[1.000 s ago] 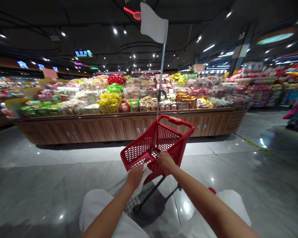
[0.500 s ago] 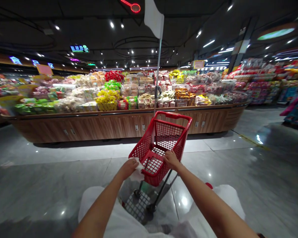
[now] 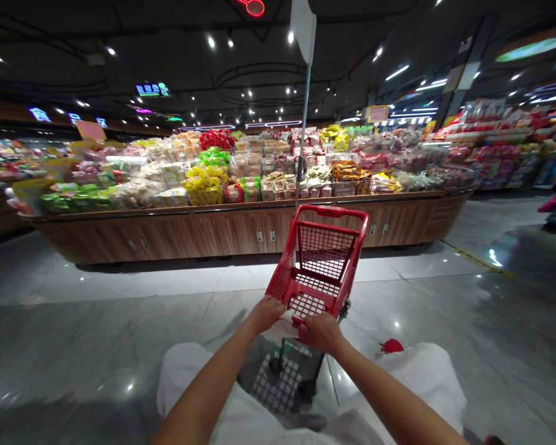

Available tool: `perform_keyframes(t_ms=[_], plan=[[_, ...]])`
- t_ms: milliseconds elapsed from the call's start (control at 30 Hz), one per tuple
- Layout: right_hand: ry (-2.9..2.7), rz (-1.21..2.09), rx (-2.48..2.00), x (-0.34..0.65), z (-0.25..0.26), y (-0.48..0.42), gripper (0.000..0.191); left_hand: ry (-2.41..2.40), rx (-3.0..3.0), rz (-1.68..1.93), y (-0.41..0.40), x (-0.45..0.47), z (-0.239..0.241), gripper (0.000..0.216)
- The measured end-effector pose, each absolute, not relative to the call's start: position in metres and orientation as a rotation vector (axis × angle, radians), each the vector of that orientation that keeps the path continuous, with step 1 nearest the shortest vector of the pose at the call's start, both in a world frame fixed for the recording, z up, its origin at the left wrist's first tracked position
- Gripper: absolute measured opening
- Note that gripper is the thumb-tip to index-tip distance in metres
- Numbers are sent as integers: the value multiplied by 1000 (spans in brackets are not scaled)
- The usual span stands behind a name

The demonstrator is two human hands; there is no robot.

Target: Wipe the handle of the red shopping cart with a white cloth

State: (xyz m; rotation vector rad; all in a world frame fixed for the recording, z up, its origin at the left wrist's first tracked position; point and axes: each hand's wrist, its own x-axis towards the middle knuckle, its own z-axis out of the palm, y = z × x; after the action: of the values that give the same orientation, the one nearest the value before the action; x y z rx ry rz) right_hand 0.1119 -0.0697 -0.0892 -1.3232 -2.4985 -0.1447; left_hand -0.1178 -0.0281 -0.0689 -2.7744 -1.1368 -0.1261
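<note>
A small red plastic shopping cart (image 3: 358,262) with lattice sides stands just in front of me, its near edge at my knees. My left hand (image 3: 267,313) is closed at the near left part of the basket rim. A thin white cloth (image 3: 280,329), perhaps a wipe, shows beneath its fingers and hangs over the edge. My right hand (image 3: 322,334) is wrapped round the near rim, close beside the left one. The undersides of both hands' fingers are partly hidden. Below lies the cart's grey lower rack (image 3: 278,383).
Behind the cart runs a long wooden display counter (image 3: 213,235) heaped with packaged food. A white flag (image 3: 303,31) rises on a pole by the cart. A red object (image 3: 391,346) shows beside my right knee. More stocked shelves (image 3: 495,161) stand at the right.
My left hand has moved right along the rim with the white cloth, nearer the right hand. My right hand has come down onto the near rim. The cart has turned slightly.
</note>
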Motion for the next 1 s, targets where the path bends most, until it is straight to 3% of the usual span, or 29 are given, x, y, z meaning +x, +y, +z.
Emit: perform_keyframes(t_ms=[233, 400, 533, 733, 867, 1000], plan=[[-2413, -248, -1293, 161, -89, -54, 39, -1250, -2702, -331, -27, -79, -76, 18], [-2473, -190, -1305, 166, -83, -47, 27, -1221, -2778, -302, -32, -28, -88, 20], [-2536, -151, -1272, 171, -79, -43, 36, -1080, -2804, -172, -16, -66, -75, 11], [-2615, -46, -1285, 173, -74, -39, 36, -1183, -2714, -315, -11, -99, -77, 13], [-2500, 155, -1313, 161, -38, -39, 18, -1520, -2474, -497, -22, -72, -96, 10], [-2256, -102, -1108, 140, 39, -49, 10, -1604, -2385, -565, -31, -53, -103, 16]])
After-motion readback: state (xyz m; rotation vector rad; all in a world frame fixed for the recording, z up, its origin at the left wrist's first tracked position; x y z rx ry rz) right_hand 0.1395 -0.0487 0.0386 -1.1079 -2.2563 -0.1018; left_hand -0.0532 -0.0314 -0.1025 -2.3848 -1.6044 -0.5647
